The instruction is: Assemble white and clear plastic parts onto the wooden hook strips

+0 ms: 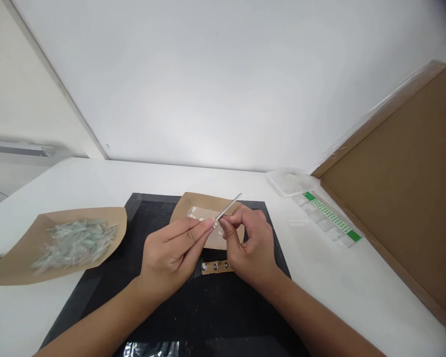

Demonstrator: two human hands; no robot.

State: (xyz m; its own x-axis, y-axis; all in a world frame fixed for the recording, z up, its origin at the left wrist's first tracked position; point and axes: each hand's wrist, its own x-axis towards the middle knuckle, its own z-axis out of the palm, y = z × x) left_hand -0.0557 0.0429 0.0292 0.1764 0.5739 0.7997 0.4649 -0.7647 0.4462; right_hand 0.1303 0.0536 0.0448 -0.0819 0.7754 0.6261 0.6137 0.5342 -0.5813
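My right hand (250, 245) is closed in a pinch on thin metal tweezers (228, 207) that slant up to the right. My left hand (173, 250) has its fingers pressed together, the tips meeting the tweezer tips; what they pinch is too small to name. Both hands hover over a brown paper sheet (202, 208) carrying small white pieces, which lies on a black mat (141, 292). Just below the hands sits a small brown strip (216, 267) with three metal studs.
A brown paper sheet (15, 253) at the left holds a heap of pale green clear pieces (74, 243). At the right are a clear lidded tray (288, 182), a green-and-white strip (329, 218) and a large cardboard sheet (405, 188). White wall behind the table.
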